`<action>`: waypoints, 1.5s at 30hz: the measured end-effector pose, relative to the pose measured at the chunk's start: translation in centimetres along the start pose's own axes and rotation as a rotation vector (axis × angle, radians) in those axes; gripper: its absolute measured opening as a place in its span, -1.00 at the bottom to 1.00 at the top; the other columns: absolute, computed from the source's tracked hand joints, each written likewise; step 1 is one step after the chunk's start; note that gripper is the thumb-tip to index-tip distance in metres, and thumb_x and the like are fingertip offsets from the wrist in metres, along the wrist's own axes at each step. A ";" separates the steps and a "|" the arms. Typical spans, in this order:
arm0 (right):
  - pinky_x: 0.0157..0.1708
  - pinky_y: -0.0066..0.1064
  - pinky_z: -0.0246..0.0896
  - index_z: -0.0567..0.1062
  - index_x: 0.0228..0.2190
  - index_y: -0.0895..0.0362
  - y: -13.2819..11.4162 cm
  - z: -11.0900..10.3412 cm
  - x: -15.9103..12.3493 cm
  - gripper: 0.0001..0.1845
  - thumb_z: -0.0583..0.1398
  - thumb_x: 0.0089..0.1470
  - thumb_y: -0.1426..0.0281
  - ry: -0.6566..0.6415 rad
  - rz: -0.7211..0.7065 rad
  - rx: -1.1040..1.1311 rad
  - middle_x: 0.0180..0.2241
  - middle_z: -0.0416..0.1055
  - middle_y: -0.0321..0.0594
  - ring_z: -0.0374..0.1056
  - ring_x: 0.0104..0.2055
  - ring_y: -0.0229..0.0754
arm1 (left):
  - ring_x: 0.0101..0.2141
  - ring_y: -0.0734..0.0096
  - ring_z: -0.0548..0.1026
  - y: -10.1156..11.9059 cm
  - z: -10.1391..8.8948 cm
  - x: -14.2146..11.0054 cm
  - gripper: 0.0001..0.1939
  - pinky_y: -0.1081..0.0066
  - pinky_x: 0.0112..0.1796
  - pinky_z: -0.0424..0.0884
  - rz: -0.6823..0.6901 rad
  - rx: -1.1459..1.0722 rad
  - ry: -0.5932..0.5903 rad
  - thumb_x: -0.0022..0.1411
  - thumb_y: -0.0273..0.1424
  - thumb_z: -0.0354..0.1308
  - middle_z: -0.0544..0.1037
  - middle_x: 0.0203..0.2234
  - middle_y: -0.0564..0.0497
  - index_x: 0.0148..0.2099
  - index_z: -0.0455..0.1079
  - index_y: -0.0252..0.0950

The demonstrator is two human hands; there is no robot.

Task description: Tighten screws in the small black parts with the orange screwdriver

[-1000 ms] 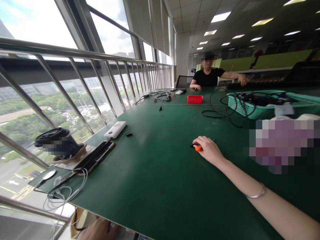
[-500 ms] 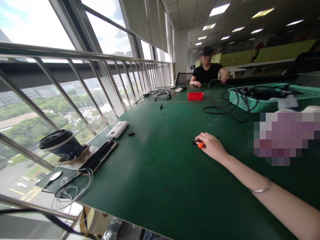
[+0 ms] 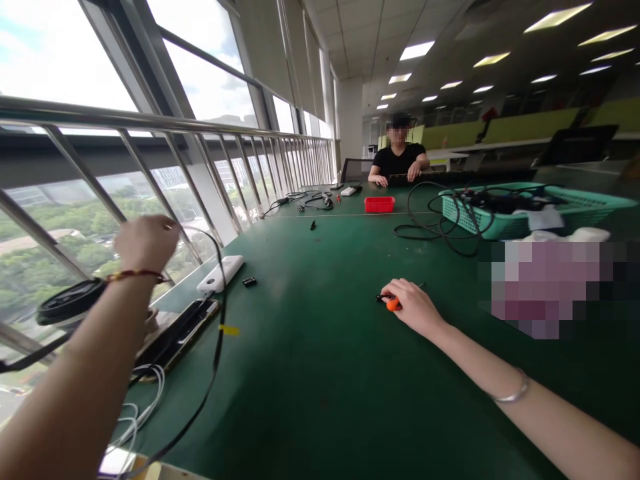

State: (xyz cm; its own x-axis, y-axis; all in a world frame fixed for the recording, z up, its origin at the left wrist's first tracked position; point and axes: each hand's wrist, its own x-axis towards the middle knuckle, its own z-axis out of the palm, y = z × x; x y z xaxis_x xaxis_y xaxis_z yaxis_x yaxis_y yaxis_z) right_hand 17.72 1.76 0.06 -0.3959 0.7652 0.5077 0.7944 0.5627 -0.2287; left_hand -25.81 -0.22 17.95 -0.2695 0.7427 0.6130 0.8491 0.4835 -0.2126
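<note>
My left hand (image 3: 147,243) is raised at the left, fingers closed on a black cable (image 3: 220,347). The cable loops down past the table's left edge and carries a yellow tag (image 3: 230,330). Low over the green table (image 3: 320,347), my right hand (image 3: 413,303) is closed round an orange-handled tool (image 3: 394,304). A black piece (image 3: 380,298) shows by its fingertips, and a thin rod (image 3: 423,285) pokes out behind the hand; the grip hides the rest. Below my left forearm lie a phone (image 3: 175,337) and a white cable (image 3: 150,393).
A lidded cup (image 3: 70,300) stands beside the railing, partly behind my forearm. A white power bank (image 3: 220,275) and a small black part (image 3: 249,282) lie nearby. Farther off are a red box (image 3: 379,205), a teal basket (image 3: 470,220) with cables, and a seated person (image 3: 399,160).
My left hand has come into view at the left, lifting the black cable. My right hand keeps its grip on the orange-handled tool. The view has shifted slightly.
</note>
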 end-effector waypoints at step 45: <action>-0.30 -0.31 0.23 0.32 -0.26 0.13 -1.0 -3.0 0.7 -0.75 0.12 0.00 0.28 0.629 0.023 0.167 -0.33 0.33 -0.14 0.28 -0.30 -0.14 | -0.40 0.41 0.51 28.1 3.3 -14.2 -0.89 0.47 -0.31 0.42 0.571 -1.508 -0.639 -0.02 -0.49 0.19 0.58 -0.43 -0.03 -0.36 0.48 -0.37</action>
State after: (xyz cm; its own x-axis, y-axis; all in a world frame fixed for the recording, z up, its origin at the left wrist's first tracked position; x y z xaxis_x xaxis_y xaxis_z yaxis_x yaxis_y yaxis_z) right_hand 18.04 0.84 3.12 0.0063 0.4768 0.8790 0.6970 0.6282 -0.3457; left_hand 0.36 4.32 0.80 0.3850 0.8833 0.2676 0.4369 -0.4298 0.7902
